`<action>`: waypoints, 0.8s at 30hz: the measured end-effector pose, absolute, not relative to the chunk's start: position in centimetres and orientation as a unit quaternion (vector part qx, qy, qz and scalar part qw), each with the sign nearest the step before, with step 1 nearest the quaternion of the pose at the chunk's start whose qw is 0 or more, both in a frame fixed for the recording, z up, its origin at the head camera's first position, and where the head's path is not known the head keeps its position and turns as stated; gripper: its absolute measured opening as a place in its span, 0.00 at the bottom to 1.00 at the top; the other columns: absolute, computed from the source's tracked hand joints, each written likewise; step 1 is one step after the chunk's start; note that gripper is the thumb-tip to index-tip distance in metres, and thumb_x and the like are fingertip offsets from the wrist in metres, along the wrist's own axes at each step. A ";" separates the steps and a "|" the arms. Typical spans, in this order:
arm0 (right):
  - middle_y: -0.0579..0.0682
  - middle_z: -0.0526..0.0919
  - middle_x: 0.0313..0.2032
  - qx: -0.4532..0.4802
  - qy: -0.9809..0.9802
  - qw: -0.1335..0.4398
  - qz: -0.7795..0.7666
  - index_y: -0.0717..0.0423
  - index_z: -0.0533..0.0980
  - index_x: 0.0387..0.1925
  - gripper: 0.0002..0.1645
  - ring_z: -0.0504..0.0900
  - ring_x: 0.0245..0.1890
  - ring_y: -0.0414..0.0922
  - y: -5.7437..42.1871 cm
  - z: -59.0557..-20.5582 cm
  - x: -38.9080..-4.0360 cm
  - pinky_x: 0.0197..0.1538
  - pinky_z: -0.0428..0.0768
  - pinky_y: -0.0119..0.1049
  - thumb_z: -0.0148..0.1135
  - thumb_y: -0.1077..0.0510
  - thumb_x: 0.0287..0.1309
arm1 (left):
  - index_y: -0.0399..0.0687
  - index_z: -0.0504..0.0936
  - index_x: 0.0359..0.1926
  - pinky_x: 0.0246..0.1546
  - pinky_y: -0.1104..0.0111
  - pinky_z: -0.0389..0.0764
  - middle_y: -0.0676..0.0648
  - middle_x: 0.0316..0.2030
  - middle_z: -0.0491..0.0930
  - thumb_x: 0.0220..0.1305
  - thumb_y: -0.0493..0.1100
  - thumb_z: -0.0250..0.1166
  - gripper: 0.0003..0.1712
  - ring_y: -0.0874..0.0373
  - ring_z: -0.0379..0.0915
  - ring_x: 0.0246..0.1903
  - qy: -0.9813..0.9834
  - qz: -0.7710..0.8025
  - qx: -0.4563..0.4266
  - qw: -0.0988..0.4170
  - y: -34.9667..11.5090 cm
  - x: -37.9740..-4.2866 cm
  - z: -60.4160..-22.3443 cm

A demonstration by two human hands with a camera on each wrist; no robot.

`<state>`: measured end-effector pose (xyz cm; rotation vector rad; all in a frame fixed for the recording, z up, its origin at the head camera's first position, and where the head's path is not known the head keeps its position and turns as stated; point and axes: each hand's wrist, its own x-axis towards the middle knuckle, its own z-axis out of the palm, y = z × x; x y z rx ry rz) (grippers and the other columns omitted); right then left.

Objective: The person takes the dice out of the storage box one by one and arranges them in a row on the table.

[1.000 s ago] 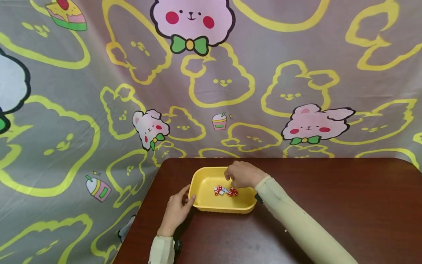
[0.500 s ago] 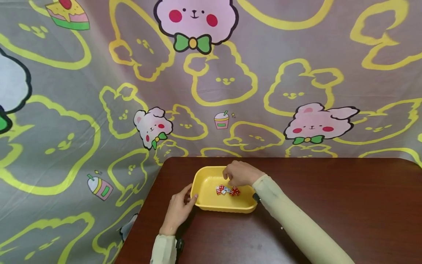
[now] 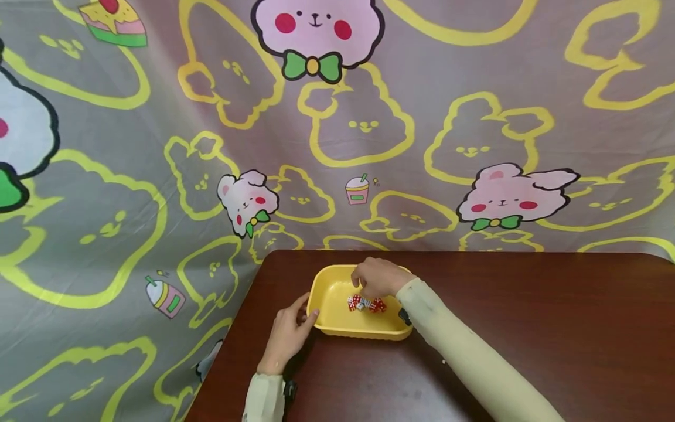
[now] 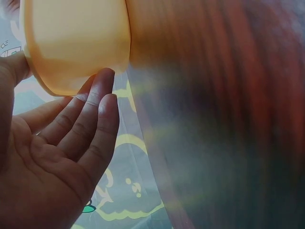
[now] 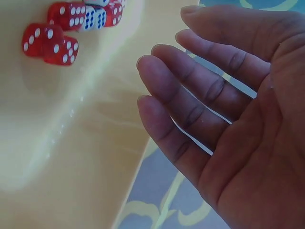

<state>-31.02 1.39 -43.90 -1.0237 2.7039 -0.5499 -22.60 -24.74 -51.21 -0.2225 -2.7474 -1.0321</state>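
Observation:
A yellow plastic basin (image 3: 337,324) stands on the table, with several small dice (image 3: 364,303) clustered on its floor. They are red with white pips and white with blue pips; in the right wrist view the red dice (image 5: 71,15) appear close up. My left hand (image 3: 289,331) holds the basin's left end, thumb over the rim and fingers against the outer wall (image 4: 78,43). Over the far right part of the basin, my right hand (image 3: 381,278) hovers above the dice. Its fingers (image 5: 162,78) are loosely bent, apart from the dice, with nothing between them and the thumb.
The dark red-brown table (image 3: 527,328) extends well to the right of the basin. Behind it and on the left hangs a grey cloth (image 3: 364,146) printed with cartoon animals. The table's left edge runs close to my left hand.
My right hand has shifted a little to the left over the basin. The left hand keeps its hold, and the dice look unmoved. The whole head view has drifted slightly.

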 end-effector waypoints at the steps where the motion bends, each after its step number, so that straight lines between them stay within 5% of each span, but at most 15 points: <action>1: 0.42 0.82 0.32 -0.346 0.914 0.098 -0.186 0.48 0.84 0.39 0.10 0.76 0.32 0.39 1.3 -43.9 -31.1 0.38 0.77 0.36 0.68 0.58 0.52 | 0.45 0.74 0.64 0.30 0.75 0.77 0.52 0.37 0.85 0.65 0.54 0.63 0.31 0.70 0.78 0.29 -0.928 -0.350 -0.075 0.099 -24.7 -22.6 -51.1; 24: 0.40 0.80 0.31 -0.360 0.914 0.104 -0.153 0.48 0.84 0.39 0.09 0.75 0.32 0.38 -1.1 -44.7 -32.0 0.39 0.75 0.36 0.68 0.53 0.55 | 0.47 0.74 0.64 0.30 0.75 0.76 0.55 0.34 0.84 0.64 0.52 0.65 0.30 0.69 0.76 0.27 -0.932 -0.348 -0.051 0.090 -24.7 -22.7 -51.3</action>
